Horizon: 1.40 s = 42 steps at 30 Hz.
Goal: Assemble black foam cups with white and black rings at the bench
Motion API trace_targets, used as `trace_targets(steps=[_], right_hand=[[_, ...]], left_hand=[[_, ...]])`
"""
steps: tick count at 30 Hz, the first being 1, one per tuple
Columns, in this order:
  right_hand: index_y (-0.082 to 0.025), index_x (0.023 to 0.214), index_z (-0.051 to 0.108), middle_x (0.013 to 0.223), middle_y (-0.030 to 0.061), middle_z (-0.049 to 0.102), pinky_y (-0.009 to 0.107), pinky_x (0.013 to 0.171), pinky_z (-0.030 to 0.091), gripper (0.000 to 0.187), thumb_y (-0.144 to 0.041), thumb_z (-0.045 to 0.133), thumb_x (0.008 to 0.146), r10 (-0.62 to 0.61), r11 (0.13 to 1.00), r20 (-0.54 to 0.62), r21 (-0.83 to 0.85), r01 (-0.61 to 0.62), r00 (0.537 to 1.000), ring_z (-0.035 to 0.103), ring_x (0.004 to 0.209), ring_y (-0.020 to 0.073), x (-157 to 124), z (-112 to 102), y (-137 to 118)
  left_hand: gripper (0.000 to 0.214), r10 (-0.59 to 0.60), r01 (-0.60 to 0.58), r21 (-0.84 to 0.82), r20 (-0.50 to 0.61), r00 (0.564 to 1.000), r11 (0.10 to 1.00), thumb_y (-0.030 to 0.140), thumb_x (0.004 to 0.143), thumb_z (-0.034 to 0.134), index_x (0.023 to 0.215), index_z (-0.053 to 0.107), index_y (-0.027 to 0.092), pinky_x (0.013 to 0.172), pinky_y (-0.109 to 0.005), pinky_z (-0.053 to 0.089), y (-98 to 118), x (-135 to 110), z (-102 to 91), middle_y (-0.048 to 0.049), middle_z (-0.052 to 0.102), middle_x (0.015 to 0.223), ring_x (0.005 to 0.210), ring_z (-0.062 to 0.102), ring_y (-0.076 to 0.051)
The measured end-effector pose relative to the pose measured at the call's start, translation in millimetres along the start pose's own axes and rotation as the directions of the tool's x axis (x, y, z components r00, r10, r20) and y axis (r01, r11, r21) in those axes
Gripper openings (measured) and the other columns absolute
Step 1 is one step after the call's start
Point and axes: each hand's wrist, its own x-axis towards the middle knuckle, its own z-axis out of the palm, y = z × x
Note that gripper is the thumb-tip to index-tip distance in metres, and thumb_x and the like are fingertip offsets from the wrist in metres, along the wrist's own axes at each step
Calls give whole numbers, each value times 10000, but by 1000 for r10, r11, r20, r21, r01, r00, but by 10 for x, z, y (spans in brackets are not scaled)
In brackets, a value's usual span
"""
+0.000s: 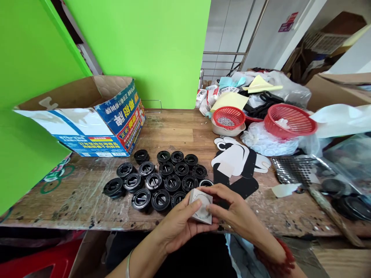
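A small pale grey square stack [202, 199], like a pad of labels marked with a round ring, is held just above the table's front edge. My left hand [181, 218] grips it from below and the side, thumb on its top face. My right hand [233, 204] closes on its right side, thumb on the face and fingers behind the far edge. Several round black disc-shaped parts [160, 199] with silvery centres stand in rows and stacks just left of my hands. Part of one black disc [206, 183] shows behind my right hand.
An open cardboard box [87, 131] stands at the back left. Black and white panda-shaped cutouts [234, 156] lie behind my right hand. Farther right are a red basket [290, 119], a smaller red basket [228, 114] holding small parts, a white bottle [285, 190] and a wooden stick [333, 216].
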Motion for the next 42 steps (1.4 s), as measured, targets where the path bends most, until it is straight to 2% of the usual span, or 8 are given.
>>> trace_targets(steps=[8, 11, 14, 20, 30, 36, 39, 42], right_hand=[[-183, 891, 709, 711, 22, 693, 247, 540, 520, 181, -260, 547, 868, 131, 990, -224, 87, -114, 966, 629, 599, 155, 309, 74, 237], [-160, 886, 704, 644, 24, 673, 252, 502, 487, 195, -241, 529, 859, 90, 979, -311, -148, -142, 946, 601, 533, 157, 571, -30, 400], [-150, 829, 713, 746, 64, 693, 285, 653, 499, 199, -145, 514, 828, -28, 905, -347, -408, -124, 938, 634, 684, 182, 851, -94, 517], [-141, 814, 734, 799, 99, 645, 299, 694, 443, 244, -107, 494, 848, -60, 816, -265, -568, -106, 962, 593, 754, 201, 1066, 14, 580], [-147, 1057, 710, 1066, 124, 632, 394, 870, 454, 218, -222, 593, 889, -144, 748, 15, -653, 119, 989, 544, 949, 255, 830, -114, 542], [-180, 1057, 717, 1098, 136, 625, 438, 860, 445, 220, -258, 638, 867, -67, 680, -1, -732, 45, 998, 543, 972, 292, 800, -136, 485], [-154, 973, 726, 1049, 143, 644, 439, 877, 443, 174, -252, 641, 856, -89, 794, -132, -608, -10, 987, 559, 987, 292, 759, -69, 365], [-170, 968, 708, 892, 72, 681, 350, 780, 482, 216, -337, 614, 868, 34, 981, -116, -188, -55, 993, 605, 839, 211, 657, 44, 215]], left_hand=[[649, 100, -92, 99, -79, 992, 991, 315, 831, 722, 1376, 371, 276, 800, -345, 563, 81, -72, 13, -64, 672, 1008, 823, 691, -182], [571, 161, -141, 125, -165, 973, 982, 275, 883, 646, 1372, 352, 245, 835, -364, 561, 165, -92, 3, -99, 682, 1024, 857, 696, -197], [472, 175, -154, 103, -240, 955, 983, 236, 912, 595, 1330, 375, 216, 861, -361, 558, 239, -107, -39, -123, 684, 1052, 890, 701, -204], [398, 158, -154, 38, -321, 934, 987, 309, 965, 500, 1330, 386, 197, 870, -387, 567, 335, -170, -99, -159, 688, 1072, 906, 711, -234], [425, 144, -146, 19, -323, 935, 989, 199, 928, 514, 1329, 375, 174, 892, -456, 565, 396, -247, -176, -195, 685, 1106, 999, 695, -331], [431, 162, -159, 35, -302, 939, 987, 144, 869, 590, 1248, 393, 201, 845, -460, 583, 386, -175, -182, -164, 690, 1102, 977, 701, -339], [451, 171, -164, 49, -293, 941, 985, 144, 834, 635, 1212, 400, 215, 810, -430, 592, 368, -140, -181, -138, 695, 1077, 957, 707, -333], [426, 177, -171, 47, -266, 948, 984, 144, 826, 648, 1179, 420, 217, 805, -412, 593, 329, -109, -167, -113, 696, 1053, 936, 713, -302]])
